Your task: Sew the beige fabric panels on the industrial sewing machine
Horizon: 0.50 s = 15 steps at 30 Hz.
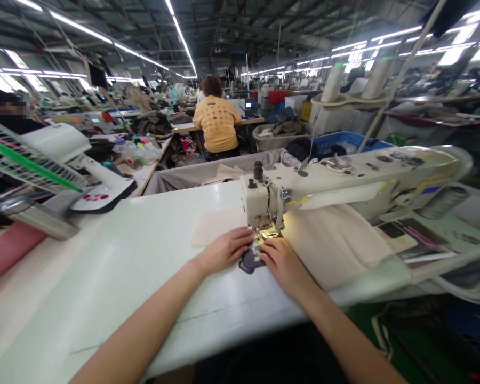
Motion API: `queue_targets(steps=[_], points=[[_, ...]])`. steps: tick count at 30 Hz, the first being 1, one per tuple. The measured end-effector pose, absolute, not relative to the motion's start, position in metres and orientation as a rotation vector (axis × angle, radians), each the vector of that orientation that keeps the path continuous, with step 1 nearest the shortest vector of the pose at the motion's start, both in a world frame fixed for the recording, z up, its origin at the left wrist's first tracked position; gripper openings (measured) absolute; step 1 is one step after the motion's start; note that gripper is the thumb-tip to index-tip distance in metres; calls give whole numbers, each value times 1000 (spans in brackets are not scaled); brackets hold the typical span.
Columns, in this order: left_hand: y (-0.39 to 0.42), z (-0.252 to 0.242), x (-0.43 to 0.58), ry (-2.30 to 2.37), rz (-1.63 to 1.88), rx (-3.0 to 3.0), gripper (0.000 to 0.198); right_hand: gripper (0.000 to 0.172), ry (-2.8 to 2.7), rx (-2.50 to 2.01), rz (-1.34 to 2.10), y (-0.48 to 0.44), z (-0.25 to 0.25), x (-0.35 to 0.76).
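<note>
A cream-white sewing machine [324, 184] stands on the pale table, its small lamp lighting the presser foot [269, 233]. My left hand [226, 249] lies flat on the left of the foot, fingers stretched towards it and close to a cream cloth piece [212, 226]. To the right, my right hand [286, 266] has its fingers bent down just in front of the foot; what they hold, if anything, is hidden. Beside that hand a larger cream cloth [336, 242] spreads under the machine arm. Between both hands is a dark grey rounded plate [251, 260] with light patches.
A white fan [60, 144] and a steel flask [40, 216] stand at left. On the right are a phone [392, 230] and pink scissors [420, 234]. Thread cones [333, 82] rise behind the machine. Ahead, a person in yellow [216, 122] sits beyond a cloth-lined bin [176, 178].
</note>
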<state>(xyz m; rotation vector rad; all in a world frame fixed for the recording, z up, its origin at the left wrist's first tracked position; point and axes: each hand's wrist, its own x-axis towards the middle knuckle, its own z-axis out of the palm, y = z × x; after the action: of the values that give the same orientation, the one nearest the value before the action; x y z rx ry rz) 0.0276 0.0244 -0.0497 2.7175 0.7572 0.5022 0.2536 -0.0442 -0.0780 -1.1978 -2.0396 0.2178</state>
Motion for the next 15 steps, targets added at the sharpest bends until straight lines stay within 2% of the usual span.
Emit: queue_targets(steps=[11, 15], points=[[22, -49, 31, 851, 479, 2746, 39, 23, -2014, -1187, 257, -59, -79, 257], [19, -51, 33, 1163, 392, 2751, 49, 21, -1984, -1184, 241, -63, -79, 255]])
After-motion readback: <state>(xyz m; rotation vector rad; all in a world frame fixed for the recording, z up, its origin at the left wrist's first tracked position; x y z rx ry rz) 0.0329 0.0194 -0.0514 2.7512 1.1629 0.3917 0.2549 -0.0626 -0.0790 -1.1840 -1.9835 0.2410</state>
